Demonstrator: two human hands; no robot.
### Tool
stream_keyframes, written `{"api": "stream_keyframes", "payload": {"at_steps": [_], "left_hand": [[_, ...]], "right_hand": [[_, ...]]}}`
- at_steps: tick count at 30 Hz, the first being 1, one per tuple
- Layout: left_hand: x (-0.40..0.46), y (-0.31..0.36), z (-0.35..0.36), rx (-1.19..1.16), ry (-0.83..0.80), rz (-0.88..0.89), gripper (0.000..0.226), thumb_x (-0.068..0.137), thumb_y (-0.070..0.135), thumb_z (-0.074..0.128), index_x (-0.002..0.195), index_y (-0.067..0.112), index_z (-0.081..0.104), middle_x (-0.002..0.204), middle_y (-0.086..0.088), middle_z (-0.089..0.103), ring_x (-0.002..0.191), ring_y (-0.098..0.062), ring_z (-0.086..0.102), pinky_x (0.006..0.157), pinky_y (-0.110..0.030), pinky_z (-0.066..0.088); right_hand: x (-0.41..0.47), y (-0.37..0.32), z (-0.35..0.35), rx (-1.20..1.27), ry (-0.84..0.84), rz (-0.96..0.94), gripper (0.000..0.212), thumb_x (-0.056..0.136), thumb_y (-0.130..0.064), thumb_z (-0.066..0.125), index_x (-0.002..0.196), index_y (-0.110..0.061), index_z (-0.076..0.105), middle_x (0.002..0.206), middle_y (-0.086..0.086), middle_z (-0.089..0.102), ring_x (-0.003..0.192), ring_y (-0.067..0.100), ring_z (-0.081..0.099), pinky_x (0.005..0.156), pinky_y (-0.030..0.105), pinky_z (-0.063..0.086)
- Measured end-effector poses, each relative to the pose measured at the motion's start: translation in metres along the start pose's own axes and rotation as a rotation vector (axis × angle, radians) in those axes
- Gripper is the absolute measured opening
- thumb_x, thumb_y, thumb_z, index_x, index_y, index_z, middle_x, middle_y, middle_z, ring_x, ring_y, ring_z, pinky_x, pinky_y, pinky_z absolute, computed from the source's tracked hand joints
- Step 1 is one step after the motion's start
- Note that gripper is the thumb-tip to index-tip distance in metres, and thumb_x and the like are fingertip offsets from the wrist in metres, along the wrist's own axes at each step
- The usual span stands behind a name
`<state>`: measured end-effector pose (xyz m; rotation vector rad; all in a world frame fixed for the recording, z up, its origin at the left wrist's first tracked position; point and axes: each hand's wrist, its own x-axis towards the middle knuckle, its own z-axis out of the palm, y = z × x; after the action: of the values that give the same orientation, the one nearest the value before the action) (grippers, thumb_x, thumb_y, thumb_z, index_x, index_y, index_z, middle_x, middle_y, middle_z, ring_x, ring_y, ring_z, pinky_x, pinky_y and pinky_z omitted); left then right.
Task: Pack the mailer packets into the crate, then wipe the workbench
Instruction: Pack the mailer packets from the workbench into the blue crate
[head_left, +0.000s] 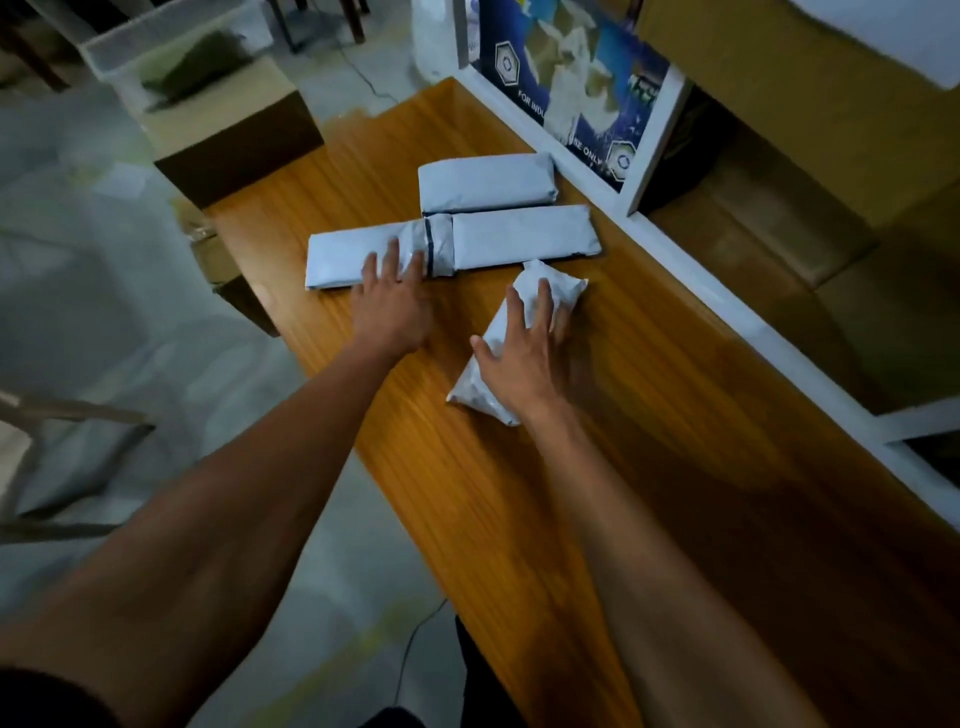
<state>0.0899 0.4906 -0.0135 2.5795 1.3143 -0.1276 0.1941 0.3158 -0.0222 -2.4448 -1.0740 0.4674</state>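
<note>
Workbench (519, 493) with orange wood-grain top runs from near right to far left; four white mailer packets lie on its far half. Left hand (392, 301) lies palm down on the long packet at left (343, 260), fingers slightly spread and flat across its right end, where it meets a clear taped band with a dark stripe; nothing is pinched. Right hand (522, 353) lies palm down on the small lumpy packet (550, 286), which sits tilted, nearer to the camera than the others; fingers spread over its top, thumb out to the left, pressing rather than gripping as far as I can tell. Second long packet (524, 236) lies end to end with the first, to its right, touching at the taped band; whether the two are joined there I cannot tell. Shorter packet (485, 182) lies just beyond that one, edges touching or nearly so, beside the white frame (644, 228) along the bench's right side. Blue printed carton (571, 78) stands behind that frame at far right. Translucent plastic crate (171, 47) sits at far left, off the bench, on top of a brown cardboard box (234, 140); something dark green shows inside it, blurred. Both forearms are bare; floor at left is grey.
</note>
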Motion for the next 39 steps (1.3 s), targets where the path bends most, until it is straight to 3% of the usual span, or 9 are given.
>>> {"api": "stream_keyframes", "payload": {"at_steps": [4, 8, 13, 16, 18, 20, 27, 32, 39], "left_hand": [[0.034, -0.015, 0.014, 0.074, -0.081, 0.014, 0.068, 0.11, 0.055, 0.036, 0.169, 0.04, 0.007, 0.179, -0.006, -0.003, 0.163, -0.042, -0.001, 0.126, -0.07, 0.01], [0.014, -0.007, 0.03, 0.134, -0.024, -0.03, 0.066, 0.105, 0.046, 0.043, 0.166, 0.04, 0.018, 0.174, -0.012, 0.021, 0.153, -0.045, 0.024, 0.119, -0.07, 0.024], [-0.036, 0.024, 0.032, 0.184, 0.068, -0.042, 0.06, 0.1, 0.055, 0.046, 0.151, 0.022, 0.05, 0.141, -0.018, 0.055, 0.126, -0.042, 0.052, 0.104, -0.058, 0.036], [-0.034, 0.021, 0.034, 0.114, 0.101, -0.004, 0.066, 0.098, 0.062, 0.049, 0.151, 0.022, 0.046, 0.156, -0.018, 0.042, 0.142, -0.043, 0.039, 0.111, -0.062, 0.034], [-0.029, 0.012, 0.041, 0.066, 0.072, 0.044, 0.071, 0.1, 0.063, 0.049, 0.161, 0.033, 0.032, 0.172, -0.015, 0.018, 0.153, -0.048, 0.021, 0.117, -0.067, 0.027], [-0.03, 0.002, 0.052, 0.06, 0.013, 0.096, 0.069, 0.105, 0.065, 0.039, 0.167, 0.043, 0.017, 0.177, -0.01, 0.005, 0.157, -0.048, 0.013, 0.119, -0.067, 0.024], [-0.093, 0.005, 0.073, 0.073, 0.049, 0.096, 0.068, 0.106, 0.069, 0.025, 0.168, 0.046, 0.009, 0.177, -0.013, 0.007, 0.151, -0.045, 0.028, 0.115, -0.06, 0.031], [-0.173, 0.023, 0.101, 0.012, 0.101, 0.122, 0.067, 0.108, 0.065, 0.032, 0.168, 0.04, 0.019, 0.176, -0.021, 0.0, 0.153, -0.047, 0.023, 0.119, -0.064, 0.027], [-0.266, 0.047, 0.112, 0.044, -0.027, 0.214, 0.066, 0.106, 0.047, 0.045, 0.167, 0.039, 0.023, 0.176, -0.021, 0.008, 0.155, -0.047, 0.022, 0.119, -0.061, 0.029]], "right_hand": [[0.008, 0.018, 0.022, -0.088, -0.032, 0.051, 0.083, 0.102, -0.053, 0.053, 0.168, -0.024, 0.012, 0.175, 0.013, -0.015, 0.161, 0.037, -0.013, 0.13, 0.059, 0.01], [0.005, 0.025, 0.021, -0.163, 0.003, 0.047, 0.083, 0.093, -0.048, 0.063, 0.162, -0.024, 0.026, 0.175, 0.014, 0.003, 0.162, 0.038, 0.002, 0.129, 0.058, 0.014], [-0.002, 0.029, 0.008, -0.208, 0.085, 0.047, 0.068, 0.086, -0.04, 0.07, 0.145, -0.021, 0.043, 0.161, 0.013, 0.031, 0.147, 0.036, 0.033, 0.113, 0.055, 0.04], [0.001, 0.031, 0.007, -0.23, 0.157, 0.073, 0.08, 0.085, -0.055, 0.071, 0.151, -0.025, 0.037, 0.163, 0.014, 0.027, 0.143, 0.038, 0.036, 0.106, 0.054, 0.045], [0.005, 0.036, 0.011, -0.263, 0.095, 0.075, 0.096, 0.087, -0.064, 0.068, 0.163, -0.035, 0.019, 0.173, 0.012, 0.005, 0.152, 0.044, 0.022, 0.114, 0.058, 0.04], [0.006, 0.041, 0.016, -0.294, 0.015, 0.061, 0.093, 0.093, -0.064, 0.061, 0.166, -0.04, 0.008, 0.175, 0.009, -0.006, 0.157, 0.046, 0.012, 0.121, 0.062, 0.031], [-0.049, 0.049, 0.021, -0.273, 0.045, 0.041, 0.083, 0.099, -0.054, 0.056, 0.167, -0.038, 0.012, 0.176, 0.009, 0.001, 0.159, 0.042, 0.014, 0.123, 0.061, 0.03], [-0.115, 0.053, 0.022, -0.249, 0.065, 0.018, 0.077, 0.101, -0.055, 0.054, 0.167, -0.037, 0.019, 0.176, 0.006, 0.009, 0.155, 0.039, 0.027, 0.117, 0.056, 0.038], [-0.227, 0.086, 0.012, -0.194, 0.118, 0.052, 0.068, 0.097, -0.036, 0.065, 0.16, -0.033, 0.039, 0.171, 0.004, 0.025, 0.142, 0.033, 0.045, 0.105, 0.053, 0.051]]}}
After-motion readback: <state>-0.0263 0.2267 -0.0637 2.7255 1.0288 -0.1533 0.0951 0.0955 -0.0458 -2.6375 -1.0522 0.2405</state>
